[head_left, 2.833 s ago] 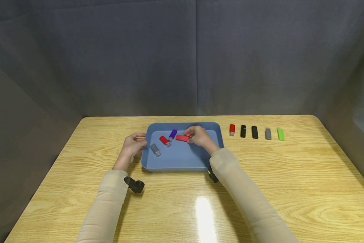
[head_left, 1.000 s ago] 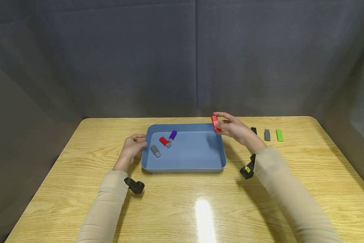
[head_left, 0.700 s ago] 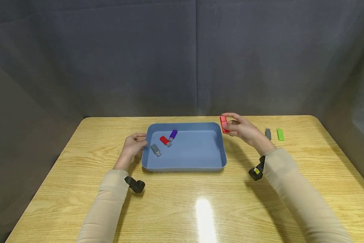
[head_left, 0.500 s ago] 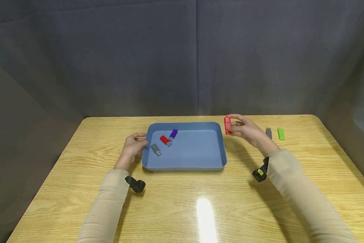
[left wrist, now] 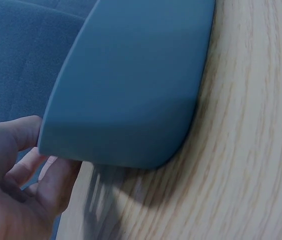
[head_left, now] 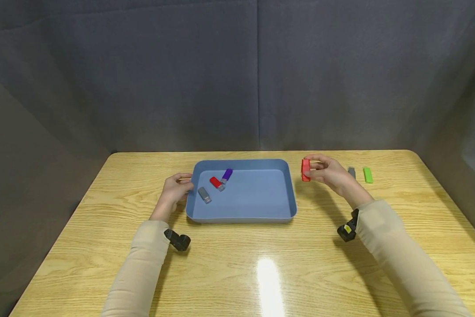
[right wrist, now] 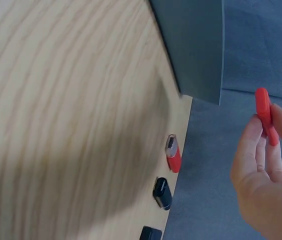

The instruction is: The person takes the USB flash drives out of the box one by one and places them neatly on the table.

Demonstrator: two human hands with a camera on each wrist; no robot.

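Observation:
My right hand (head_left: 330, 175) pinches a red USB stick (head_left: 305, 170) between thumb and fingers, held up just right of the blue tray (head_left: 241, 219). In the right wrist view the held stick stands nearly upright, apart from another red USB stick (right wrist: 173, 155) with a clear cap and a black USB stick (right wrist: 162, 193) on the table. My left hand (head_left: 175, 191) grips the tray's left rim, thumb at the top edge and fingers against the outer side. Inside the tray lie a grey USB stick (head_left: 203, 193), a red one (head_left: 216, 182) and a purple one (head_left: 227, 174).
Right of my right hand, a grey USB stick (head_left: 352, 171), partly covered, and a green one (head_left: 368, 175) lie on the wooden table (head_left: 229, 273). A second black stick (right wrist: 151, 233) shows at the right wrist view's bottom edge. Dark cloth (head_left: 182, 79) hangs behind the table.
My right hand has picked the red USB stick out of the tray, carried it right past the rim, and lowered it slightly over the row's left end. The left hand stays at the tray.

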